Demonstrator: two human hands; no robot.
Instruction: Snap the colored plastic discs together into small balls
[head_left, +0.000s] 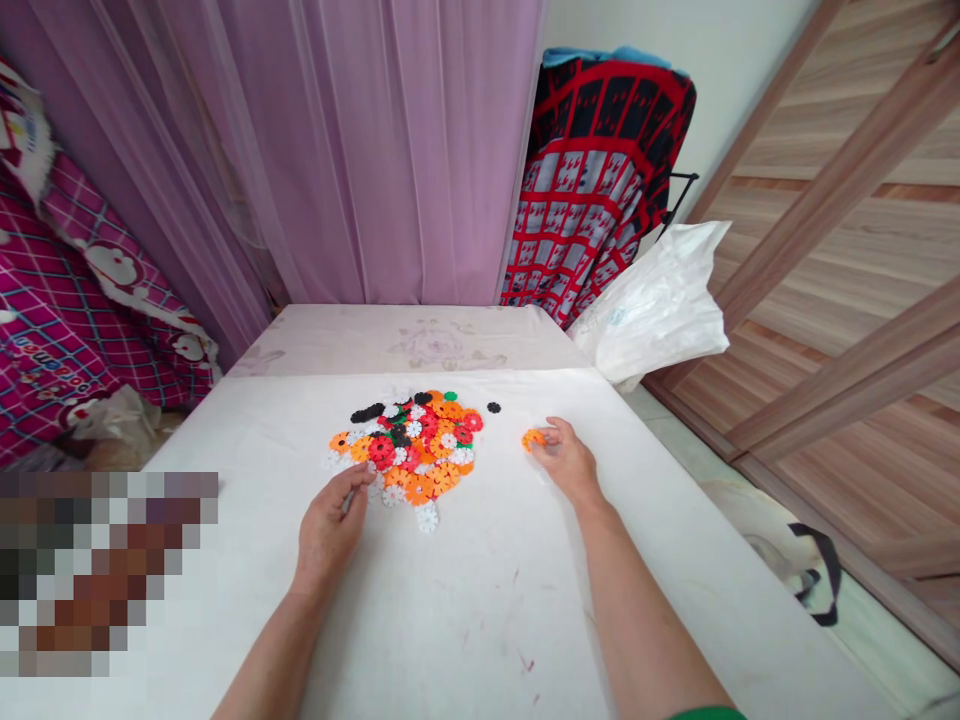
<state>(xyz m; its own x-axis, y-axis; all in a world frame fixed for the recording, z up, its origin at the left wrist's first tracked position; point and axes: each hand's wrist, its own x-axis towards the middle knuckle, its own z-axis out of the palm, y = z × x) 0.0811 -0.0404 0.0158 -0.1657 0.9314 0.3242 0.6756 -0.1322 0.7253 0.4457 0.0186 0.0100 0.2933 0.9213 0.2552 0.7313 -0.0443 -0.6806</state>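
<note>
A heap of flower-shaped plastic discs (pixel 420 487) in orange, red, white, black and green lies on the white-covered table (pixel 450 620). My left hand (pixel 330 520) is at the heap's near left edge, fingers curled and pressed together beside the white discs. Whatever its fingertips pinch is too small to make out. To the right of the heap, my right hand (pixel 568 460) grips an orange flower-shaped disc (pixel 532 440) between thumb and fingers, just over the cloth. One black disc (pixel 493 407) lies apart between the heap and my right hand. A white disc (pixel 427 517) sticks out at the heap's near edge.
A white plastic bag (pixel 660 300) stands off the table's far right corner. Behind the table hang purple curtains (pixel 390 150), with a red and black patterned cloth (pixel 585 190) beside them. Wooden doors (pixel 847 250) are at right. A blurred-out patch covers the table's left side.
</note>
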